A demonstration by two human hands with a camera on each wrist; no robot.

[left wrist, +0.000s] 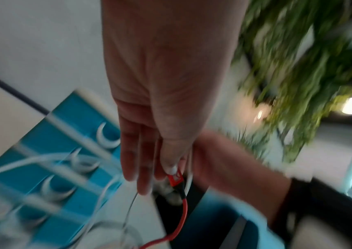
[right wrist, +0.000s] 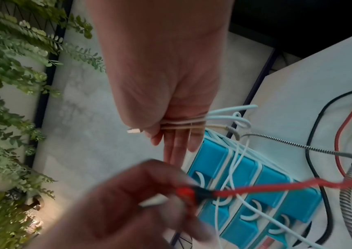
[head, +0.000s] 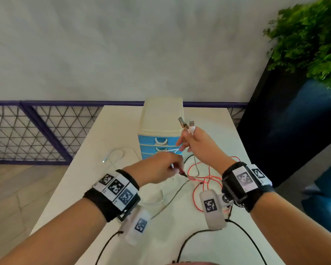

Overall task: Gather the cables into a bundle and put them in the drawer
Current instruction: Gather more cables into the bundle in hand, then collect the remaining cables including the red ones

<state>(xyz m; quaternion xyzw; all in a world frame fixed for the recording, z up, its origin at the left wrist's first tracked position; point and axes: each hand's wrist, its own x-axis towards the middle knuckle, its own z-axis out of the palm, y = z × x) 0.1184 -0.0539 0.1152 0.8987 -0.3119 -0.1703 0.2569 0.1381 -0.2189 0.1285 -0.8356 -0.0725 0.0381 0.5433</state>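
White table point(head: 122, 123), blue drawer unit point(head: 161, 129) at far side. Right hand point(head: 197, 145) raised beside unit, thumb clamping several cable ends point(head: 186, 124); cords trail to table. Left hand point(head: 161, 168) pinching red cable point(head: 201, 180) plug between thumb and finger, other fingers straight.

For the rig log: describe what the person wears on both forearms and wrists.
Both arms are bare, with no sleeves. Each wrist carries a black fabric band: the left band and the right band both bear white tags printed with black square codes. A white camera pod with its own code hangs below each wrist, and thin black cables trail from them.
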